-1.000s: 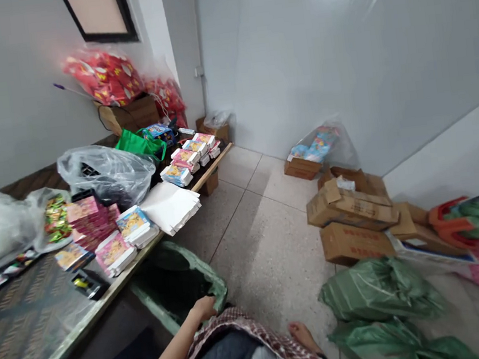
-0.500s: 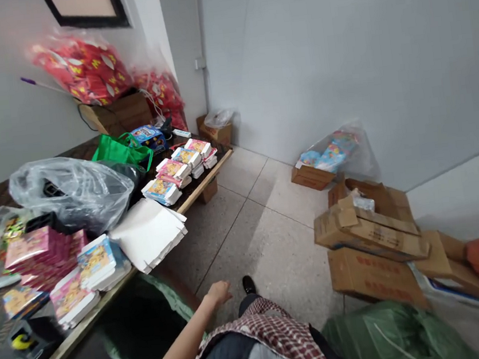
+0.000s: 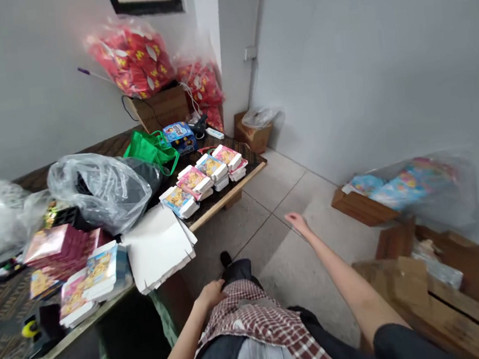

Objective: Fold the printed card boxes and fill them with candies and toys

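Two bare hands beside a packing table (image 3: 228,197), neither with an object visible in it. We note that the right hand (image 3: 298,223), out of view half a second earlier, now reaches forward over the tiled floor (image 3: 261,240); its grip appears released, the fingers loosely bent. The left hand (image 3: 211,294), which was stretched out over the floor, has drawn back to the checked apron (image 3: 256,321); we cannot tell whether its fingers pinch the cloth (their undersides are hidden). A dark shoe (image 3: 226,259) shows ahead, and we judge the person to be walking. The stack of white card sheets (image 3: 158,246) lies at the table's near edge, nearest the left hand but apart from it, with the green sack (image 3: 164,320) below. Pink and blue printed cartons (image 3: 211,165) stand in a far row, others to the left of the sheets. We take the change to mean that handling is paused; the opened brown box (image 3: 363,205) at right is also untouched.
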`<control>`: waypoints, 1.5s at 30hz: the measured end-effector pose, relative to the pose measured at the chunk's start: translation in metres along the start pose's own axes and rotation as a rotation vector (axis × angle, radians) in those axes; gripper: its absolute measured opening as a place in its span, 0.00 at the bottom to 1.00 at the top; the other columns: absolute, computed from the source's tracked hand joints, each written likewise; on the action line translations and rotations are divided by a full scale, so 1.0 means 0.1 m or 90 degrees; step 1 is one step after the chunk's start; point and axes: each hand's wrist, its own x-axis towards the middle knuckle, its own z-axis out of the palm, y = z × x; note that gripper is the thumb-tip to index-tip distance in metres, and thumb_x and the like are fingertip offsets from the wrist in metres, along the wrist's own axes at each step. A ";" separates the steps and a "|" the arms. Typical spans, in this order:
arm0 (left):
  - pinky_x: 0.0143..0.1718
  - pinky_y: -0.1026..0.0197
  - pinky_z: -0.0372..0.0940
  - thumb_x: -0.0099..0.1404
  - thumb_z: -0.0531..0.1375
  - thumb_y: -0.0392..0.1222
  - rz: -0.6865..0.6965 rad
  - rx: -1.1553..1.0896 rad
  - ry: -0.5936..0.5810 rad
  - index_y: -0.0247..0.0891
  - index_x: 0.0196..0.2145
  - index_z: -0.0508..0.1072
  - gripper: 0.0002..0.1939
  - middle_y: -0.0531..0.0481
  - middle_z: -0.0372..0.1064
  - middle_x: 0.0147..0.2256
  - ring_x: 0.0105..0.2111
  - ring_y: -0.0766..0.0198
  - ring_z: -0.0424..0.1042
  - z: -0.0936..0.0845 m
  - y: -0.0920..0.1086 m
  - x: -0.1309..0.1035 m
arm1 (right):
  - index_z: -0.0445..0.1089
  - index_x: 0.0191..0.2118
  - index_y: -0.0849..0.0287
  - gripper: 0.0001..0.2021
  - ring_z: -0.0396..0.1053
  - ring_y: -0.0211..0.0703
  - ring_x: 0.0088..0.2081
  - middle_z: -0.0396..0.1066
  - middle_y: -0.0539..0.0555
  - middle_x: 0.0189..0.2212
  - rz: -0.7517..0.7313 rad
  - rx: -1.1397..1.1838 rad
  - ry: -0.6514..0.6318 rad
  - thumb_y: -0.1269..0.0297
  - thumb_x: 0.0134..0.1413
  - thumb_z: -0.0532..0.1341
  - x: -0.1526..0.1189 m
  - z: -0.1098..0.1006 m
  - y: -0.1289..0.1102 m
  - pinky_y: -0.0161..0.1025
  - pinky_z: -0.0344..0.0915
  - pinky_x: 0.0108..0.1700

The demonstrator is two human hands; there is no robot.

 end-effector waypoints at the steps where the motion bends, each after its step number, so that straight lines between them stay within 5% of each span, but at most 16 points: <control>1: 0.57 0.54 0.63 0.58 0.62 0.42 0.002 -0.024 0.014 0.43 0.55 0.72 0.25 0.42 0.73 0.54 0.58 0.49 0.70 -0.13 0.01 0.10 | 0.68 0.54 0.60 0.17 0.72 0.47 0.49 0.70 0.58 0.52 -0.014 -0.008 -0.013 0.57 0.64 0.61 0.39 0.09 -0.22 0.50 0.72 0.50; 4: 0.57 0.54 0.63 0.56 0.62 0.42 0.000 -0.097 0.062 0.41 0.53 0.74 0.25 0.41 0.74 0.53 0.57 0.48 0.71 -0.55 0.05 0.39 | 0.74 0.45 0.61 0.12 0.73 0.49 0.48 0.77 0.59 0.45 -0.079 -0.028 -0.057 0.60 0.63 0.60 1.43 0.49 -0.98 0.46 0.69 0.53; 8: 0.58 0.56 0.61 0.58 0.61 0.41 -0.004 -0.192 0.127 0.41 0.56 0.72 0.26 0.41 0.73 0.55 0.59 0.51 0.69 -1.05 0.03 0.71 | 0.76 0.46 0.62 0.13 0.71 0.49 0.53 0.76 0.60 0.50 -0.138 -0.046 -0.079 0.64 0.57 0.63 2.38 0.97 -1.74 0.41 0.63 0.57; 12: 0.59 0.56 0.60 0.59 0.60 0.41 -0.039 -0.269 0.180 0.38 0.56 0.71 0.26 0.39 0.72 0.56 0.59 0.51 0.69 -1.39 -0.07 0.86 | 0.73 0.52 0.65 0.18 0.71 0.48 0.53 0.74 0.63 0.54 -0.120 -0.064 -0.093 0.63 0.57 0.63 3.01 1.15 -2.02 0.38 0.62 0.55; 17: 0.60 0.55 0.60 0.58 0.61 0.42 -0.120 -0.387 0.248 0.39 0.54 0.72 0.24 0.39 0.71 0.57 0.59 0.50 0.69 -1.56 -0.16 0.84 | 0.76 0.44 0.71 0.17 0.73 0.50 0.49 0.78 0.67 0.44 -0.054 -0.107 -0.154 0.63 0.53 0.66 3.53 1.22 -2.04 0.37 0.64 0.49; 25: 0.56 0.51 0.66 0.51 0.66 0.47 -0.263 -0.662 0.342 0.36 0.48 0.76 0.26 0.35 0.73 0.54 0.55 0.43 0.72 -1.79 0.14 0.87 | 0.76 0.28 0.67 0.10 0.76 0.59 0.46 0.79 0.68 0.36 -0.005 -0.192 -0.288 0.66 0.39 0.72 4.03 1.36 -2.04 0.42 0.67 0.45; 30: 0.59 0.52 0.62 0.52 0.66 0.47 -0.197 -0.705 0.362 0.33 0.50 0.75 0.28 0.35 0.72 0.55 0.56 0.44 0.71 -2.25 0.61 1.30 | 0.66 0.19 0.58 0.15 0.74 0.62 0.49 0.78 0.61 0.30 0.006 -0.132 -0.307 0.67 0.29 0.75 4.16 1.32 -1.97 0.42 0.68 0.46; 36: 0.55 0.51 0.65 0.52 0.66 0.51 -0.098 -0.735 0.379 0.37 0.55 0.74 0.33 0.38 0.71 0.57 0.53 0.44 0.73 -2.69 1.03 1.72 | 0.57 0.23 0.55 0.22 0.74 0.45 0.29 0.71 0.47 0.19 0.060 0.057 -0.326 0.70 0.28 0.74 4.15 1.37 -1.96 0.35 0.68 0.30; 40: 0.50 0.49 0.67 0.50 0.68 0.54 -0.079 -0.767 0.408 0.36 0.53 0.75 0.34 0.36 0.73 0.54 0.49 0.43 0.75 -2.73 1.10 1.66 | 0.53 0.23 0.54 0.27 0.67 0.38 0.20 0.64 0.41 0.15 0.061 0.183 -0.341 0.70 0.23 0.75 4.16 1.26 -2.09 0.33 0.64 0.23; 45: 0.56 0.47 0.63 0.49 0.70 0.59 -0.056 -0.956 0.492 0.37 0.51 0.75 0.35 0.38 0.76 0.49 0.51 0.45 0.73 -2.66 1.16 1.47 | 0.54 0.25 0.55 0.29 0.65 0.34 0.21 0.65 0.39 0.17 -0.018 0.302 -0.381 0.64 0.18 0.76 4.08 0.85 -2.33 0.32 0.65 0.25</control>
